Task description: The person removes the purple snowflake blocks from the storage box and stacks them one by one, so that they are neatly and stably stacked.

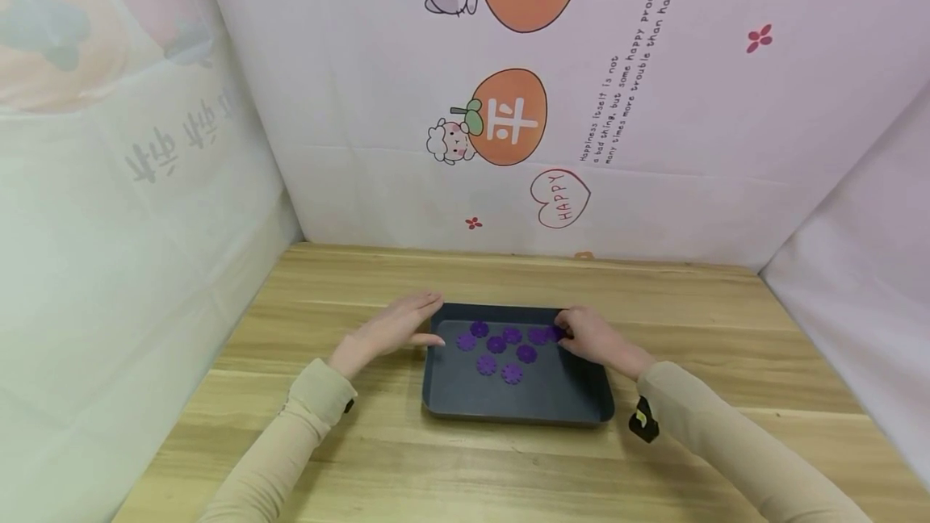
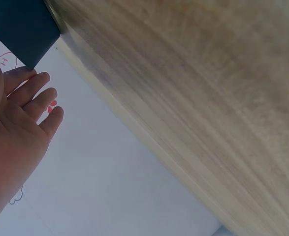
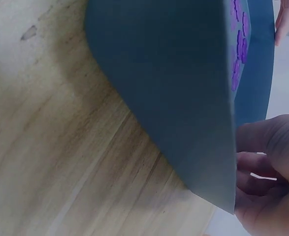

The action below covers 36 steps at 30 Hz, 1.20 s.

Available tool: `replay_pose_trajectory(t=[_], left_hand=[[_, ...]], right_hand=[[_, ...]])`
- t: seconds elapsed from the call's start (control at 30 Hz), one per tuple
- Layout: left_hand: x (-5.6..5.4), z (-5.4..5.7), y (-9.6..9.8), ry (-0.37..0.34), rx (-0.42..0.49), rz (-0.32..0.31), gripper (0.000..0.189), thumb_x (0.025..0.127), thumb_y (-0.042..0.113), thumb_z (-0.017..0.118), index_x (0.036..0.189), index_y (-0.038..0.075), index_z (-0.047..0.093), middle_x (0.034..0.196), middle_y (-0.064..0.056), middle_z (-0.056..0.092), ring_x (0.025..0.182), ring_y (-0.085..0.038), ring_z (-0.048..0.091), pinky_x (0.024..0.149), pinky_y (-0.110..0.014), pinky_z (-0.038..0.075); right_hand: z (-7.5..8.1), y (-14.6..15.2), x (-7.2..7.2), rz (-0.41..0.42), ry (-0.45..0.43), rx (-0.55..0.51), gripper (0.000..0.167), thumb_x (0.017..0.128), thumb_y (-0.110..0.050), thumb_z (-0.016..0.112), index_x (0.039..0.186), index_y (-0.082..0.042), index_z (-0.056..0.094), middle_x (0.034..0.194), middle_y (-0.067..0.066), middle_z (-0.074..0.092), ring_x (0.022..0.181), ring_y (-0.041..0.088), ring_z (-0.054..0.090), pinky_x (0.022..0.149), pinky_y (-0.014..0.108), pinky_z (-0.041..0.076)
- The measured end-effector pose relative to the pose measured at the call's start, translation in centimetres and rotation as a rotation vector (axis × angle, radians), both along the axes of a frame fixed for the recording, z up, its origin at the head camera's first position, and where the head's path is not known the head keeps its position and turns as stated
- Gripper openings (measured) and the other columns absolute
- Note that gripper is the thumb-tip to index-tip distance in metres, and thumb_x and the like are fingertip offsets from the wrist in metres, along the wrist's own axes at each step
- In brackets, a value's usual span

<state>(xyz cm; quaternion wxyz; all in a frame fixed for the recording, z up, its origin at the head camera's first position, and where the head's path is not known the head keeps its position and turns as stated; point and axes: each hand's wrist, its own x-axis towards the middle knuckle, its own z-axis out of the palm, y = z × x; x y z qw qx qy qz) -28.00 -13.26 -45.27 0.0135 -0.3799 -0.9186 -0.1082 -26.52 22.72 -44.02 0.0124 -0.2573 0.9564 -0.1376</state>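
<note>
A dark grey rectangular tray [image 1: 465,402] lies on the table with several purple flower-shaped discs [image 1: 486,364] spread over its far half. My left hand [image 1: 400,325] is at the tray's back left corner, fingers straight, thumb spread below along the left rim. In the left wrist view, that hand's fingertips [image 2: 28,88] come right up to the tray corner [image 2: 23,29]. Over the back right corner, my right hand [image 1: 590,336] reaches into the tray and pinches a purple disc [image 1: 555,333] between curled fingers and thumb. The tray wall [image 3: 174,98] hides those fingertips in the right wrist view.
The wooden table [image 1: 349,458] runs around the tray on all sides. A white printed cloth [image 1: 378,144] hangs behind the table's far edge, with further white cloth [image 1: 145,265] at the left and right. A black wrist strap [image 1: 643,420] hangs by the right sleeve.
</note>
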Motion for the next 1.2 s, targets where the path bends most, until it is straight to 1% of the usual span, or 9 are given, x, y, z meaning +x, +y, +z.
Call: replay_pose_trajectory(t=[0.13,0.33,0.57,0.87,1.2], left_hand=[[-0.04,-0.12,-0.01,-0.006,0.002,0.005,0.079,0.092,0.048,0.064,0.149,-0.003,0.040,0.156,-0.023,0.039,0.146,-0.038,0.037,0.122,-0.052,0.032],[-0.03,-0.03,-0.09,-0.005,0.004,0.003,0.080,0.092,0.048,0.063,0.148,-0.004,0.040,0.155,-0.024,0.040,0.145,-0.039,0.038,0.121,-0.053,0.033],[-0.18,-0.20,-0.13,-0.009,-0.006,0.000,0.080,0.093,0.049,0.063,0.149,-0.002,0.040,0.155,-0.023,0.040,0.145,-0.038,0.039,0.121,-0.053,0.033],[-0.04,0.02,-0.13,-0.021,0.001,0.001,0.080,0.093,0.048,0.063,0.149,-0.003,0.039,0.155,-0.023,0.040,0.146,-0.038,0.038,0.121,-0.053,0.033],[0.10,0.15,-0.07,-0.030,0.006,0.002,0.079,0.093,0.048,0.062,0.149,-0.003,0.040,0.155,-0.023,0.040,0.145,-0.039,0.038,0.121,-0.054,0.033]], right_hand=[[-0.15,0.01,-0.17,0.007,0.006,0.011,0.024,0.082,0.001,0.073,0.104,0.011,0.069,0.095,0.022,0.071,0.085,0.029,0.068,0.076,0.042,0.061],[-0.35,0.10,-0.33,0.009,0.014,0.019,0.024,0.082,0.001,0.075,0.103,0.010,0.070,0.094,0.020,0.070,0.084,0.026,0.066,0.074,0.040,0.060],[-0.30,0.02,-0.10,0.027,0.027,0.034,0.023,0.081,0.000,0.076,0.102,0.008,0.071,0.093,0.019,0.069,0.083,0.026,0.066,0.071,0.038,0.060],[-0.55,-0.07,-0.09,0.009,0.008,0.041,0.022,0.082,-0.001,0.075,0.102,0.008,0.071,0.094,0.019,0.068,0.084,0.026,0.066,0.072,0.038,0.060],[-0.68,-0.10,0.11,0.007,0.007,0.025,0.018,0.082,0.001,0.075,0.099,0.006,0.071,0.091,0.016,0.066,0.081,0.023,0.064,0.070,0.036,0.059]])
